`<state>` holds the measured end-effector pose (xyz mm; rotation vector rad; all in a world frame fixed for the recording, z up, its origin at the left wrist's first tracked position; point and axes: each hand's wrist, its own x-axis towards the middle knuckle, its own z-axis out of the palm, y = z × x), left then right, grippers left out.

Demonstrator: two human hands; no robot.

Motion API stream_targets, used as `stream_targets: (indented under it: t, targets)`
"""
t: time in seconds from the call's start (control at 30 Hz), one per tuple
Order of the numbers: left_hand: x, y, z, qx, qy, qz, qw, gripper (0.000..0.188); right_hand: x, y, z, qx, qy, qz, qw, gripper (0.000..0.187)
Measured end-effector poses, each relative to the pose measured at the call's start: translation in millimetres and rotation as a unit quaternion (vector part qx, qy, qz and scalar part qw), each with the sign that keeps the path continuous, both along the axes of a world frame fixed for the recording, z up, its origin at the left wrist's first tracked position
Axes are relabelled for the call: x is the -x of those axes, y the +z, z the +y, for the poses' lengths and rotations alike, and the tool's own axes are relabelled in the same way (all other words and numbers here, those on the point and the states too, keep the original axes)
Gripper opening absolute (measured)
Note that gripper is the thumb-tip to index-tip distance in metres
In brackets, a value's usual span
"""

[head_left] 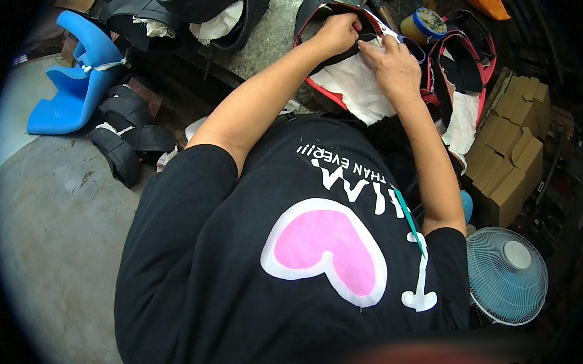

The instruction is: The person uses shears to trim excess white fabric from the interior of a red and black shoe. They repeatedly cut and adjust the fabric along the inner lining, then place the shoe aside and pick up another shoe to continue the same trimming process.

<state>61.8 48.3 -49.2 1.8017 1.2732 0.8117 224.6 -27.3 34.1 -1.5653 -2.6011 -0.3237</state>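
A black shell-like piece with red edging (325, 9) is on the grey stone worktop in front of me, a loose white cloth lining (359, 86) hanging out of it. Inside its far rim, my left hand (340, 33) is closed with its fingertips pinching the black edge. My right hand (398, 71) grips the right side of the same piece, thumb toward the left fingertips. Just beyond the right fingers are scissors (420, 51) with blue handles, touching or nearly touching them; I cannot tell whether they are held.
More black and red pieces with white cloth (465, 103) are at the right, beside a blue-rimmed tub (428, 23). Cardboard boxes (511, 154) and a fan (507, 276) stand lower right. Black padded pieces (127, 121) and a blue foam form (78, 81) are at left.
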Motion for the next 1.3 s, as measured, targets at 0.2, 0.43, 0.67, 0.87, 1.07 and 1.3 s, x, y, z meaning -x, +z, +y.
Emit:
stream_targets:
  t: [0.2,0.43,0.67,0.87,1.07,1.3]
  targets:
    - [2,-3,-1,0.049,0.006,-0.043,0.998,0.017,-8,13,12,0.03,-0.072,-0.013,0.997,0.026]
    - [2,-3,0,0.096,0.002,-0.08,0.992,0.018,-8,12,10,-0.024,0.028,0.086,0.996,0.036]
    - [-1,-7,2,0.088,-0.001,-0.059,0.994,0.018,14,-13,-5,-0.026,0.022,-0.109,0.993,0.029]
    - [0,-8,1,0.107,0.0,-0.075,0.991,0.018,6,3,-2,0.015,0.027,-0.066,0.997,0.026]
    - [4,-2,-1,0.103,-0.008,-0.097,0.99,0.017,-3,8,15,0.135,-0.131,0.261,0.947,0.059]
    - [30,37,15,-0.031,0.028,-0.036,0.998,0.02,0,-11,54,0.097,-0.116,0.396,0.906,0.076]
